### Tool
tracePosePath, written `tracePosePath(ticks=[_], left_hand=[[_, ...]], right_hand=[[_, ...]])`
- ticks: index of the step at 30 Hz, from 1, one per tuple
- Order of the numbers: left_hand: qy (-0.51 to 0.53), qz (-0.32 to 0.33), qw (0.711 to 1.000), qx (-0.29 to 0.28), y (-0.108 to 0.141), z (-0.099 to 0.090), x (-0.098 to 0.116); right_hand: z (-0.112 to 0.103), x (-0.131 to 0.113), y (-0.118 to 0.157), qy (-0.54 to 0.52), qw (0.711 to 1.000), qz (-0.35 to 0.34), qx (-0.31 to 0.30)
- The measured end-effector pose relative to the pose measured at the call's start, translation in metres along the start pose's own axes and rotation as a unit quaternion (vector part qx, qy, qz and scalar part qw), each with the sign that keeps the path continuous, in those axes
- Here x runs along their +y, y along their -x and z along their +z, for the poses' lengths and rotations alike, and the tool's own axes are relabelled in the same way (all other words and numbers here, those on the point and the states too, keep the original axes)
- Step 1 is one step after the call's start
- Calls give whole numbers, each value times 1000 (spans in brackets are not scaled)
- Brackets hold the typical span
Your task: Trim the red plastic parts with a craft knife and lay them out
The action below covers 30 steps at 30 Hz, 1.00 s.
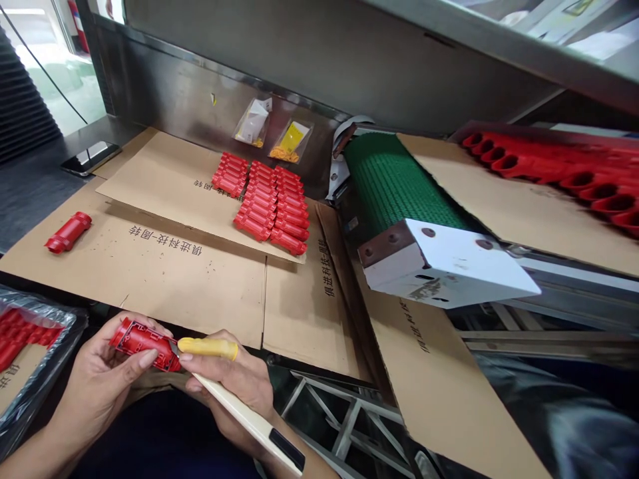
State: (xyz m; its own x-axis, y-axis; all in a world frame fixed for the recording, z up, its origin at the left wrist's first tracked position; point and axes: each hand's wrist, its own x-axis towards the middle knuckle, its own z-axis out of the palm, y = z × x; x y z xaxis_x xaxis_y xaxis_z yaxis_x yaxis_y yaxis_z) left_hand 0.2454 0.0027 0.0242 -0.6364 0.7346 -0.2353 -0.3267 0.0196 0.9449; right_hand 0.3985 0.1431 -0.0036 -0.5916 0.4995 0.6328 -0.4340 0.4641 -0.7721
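My left hand (107,376) is closed around a red plastic tube part (144,342) with dark printed lines, held level over my lap at the table's front edge. In my right hand (234,379) is a knife (239,409) with a long cream handle and a dark end piece. Its blade tip touches the right end of the red part. A yellow finger cot (208,347) covers one finger of my right hand. Another red tube part (68,233) lies alone on the cardboard to the left.
Rows of red parts (269,199) lie on a cardboard sheet (164,173). Behind are two small plastic bags (292,141) and a phone (90,158). A green conveyor belt (404,179) and red tubes (589,176) are at right; a lined bin (37,379) stands at left.
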Motion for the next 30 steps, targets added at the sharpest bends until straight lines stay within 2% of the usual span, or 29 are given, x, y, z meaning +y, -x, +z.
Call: tracePosePath(ticks=[6, 20, 23, 26, 28, 30], left_hand=[[20, 0, 1000, -7, 1, -1, -1], [29, 13, 999, 5, 2, -5, -6], [33, -1, 999, 22, 1, -4, -5], [43, -14, 998, 41, -2, 0, -3], [51, -27, 997, 42, -4, 4, 0], [62, -45, 996, 55, -4, 9, 3]], right_hand=[[2, -4, 4, -33, 999, 29, 3], [-2, -3, 11, -27, 997, 67, -9], [-6, 2, 6, -5, 999, 3, -44], [-12, 5, -1, 96, 986, -95, -95], [-14, 4, -4, 135, 976, -117, -126], [-15, 4, -5, 129, 975, -109, -143]])
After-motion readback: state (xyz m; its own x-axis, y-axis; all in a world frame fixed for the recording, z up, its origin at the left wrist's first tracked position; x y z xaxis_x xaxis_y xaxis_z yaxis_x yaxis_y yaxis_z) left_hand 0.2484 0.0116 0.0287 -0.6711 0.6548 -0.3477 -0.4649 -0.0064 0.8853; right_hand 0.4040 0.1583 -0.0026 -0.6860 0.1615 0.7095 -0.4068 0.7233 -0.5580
